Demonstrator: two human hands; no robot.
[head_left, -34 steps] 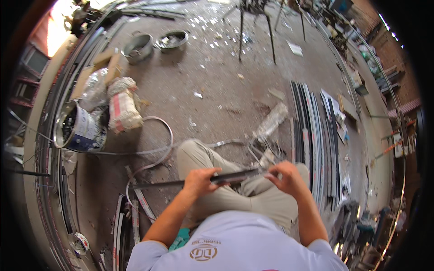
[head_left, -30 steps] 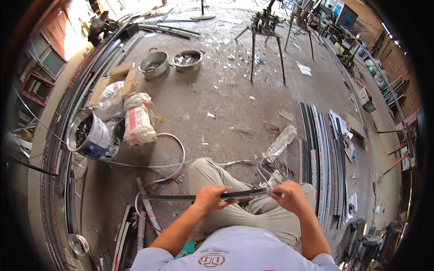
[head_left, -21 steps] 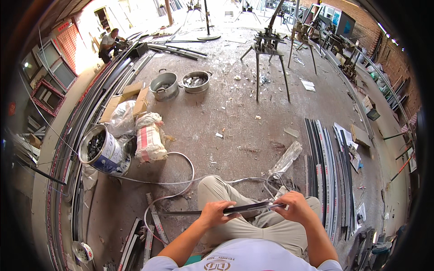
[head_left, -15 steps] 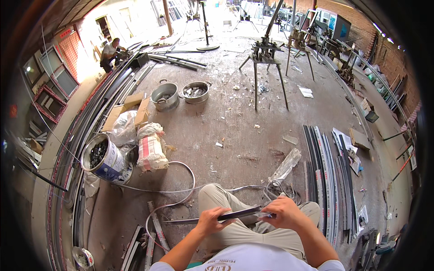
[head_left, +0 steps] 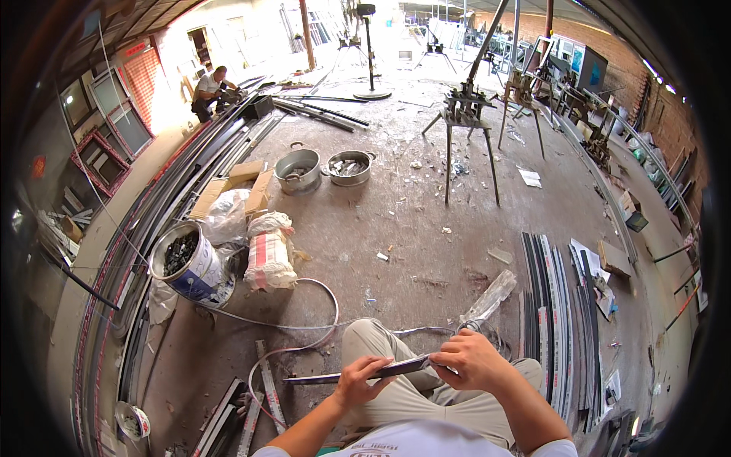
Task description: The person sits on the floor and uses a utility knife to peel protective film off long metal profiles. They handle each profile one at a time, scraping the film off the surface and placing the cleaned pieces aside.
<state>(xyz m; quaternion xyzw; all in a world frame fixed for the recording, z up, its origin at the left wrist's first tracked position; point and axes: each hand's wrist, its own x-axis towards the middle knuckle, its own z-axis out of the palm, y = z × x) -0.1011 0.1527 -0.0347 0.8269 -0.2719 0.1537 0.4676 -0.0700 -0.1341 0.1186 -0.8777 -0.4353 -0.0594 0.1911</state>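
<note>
While the left grip (head_left: pixel 358 382) clasps the dark strip (head_left: pixel 402 367), the right grip (head_left: pixel 469 359) curls beside it at one end, hold unclear.

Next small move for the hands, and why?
Probably a small right hand adjustment at the strip's near-right end, left hand steadying: the left grips the dark strip along its length, the right's fingertips are at or very near that end, and the other end sticks out unsupported.
</note>
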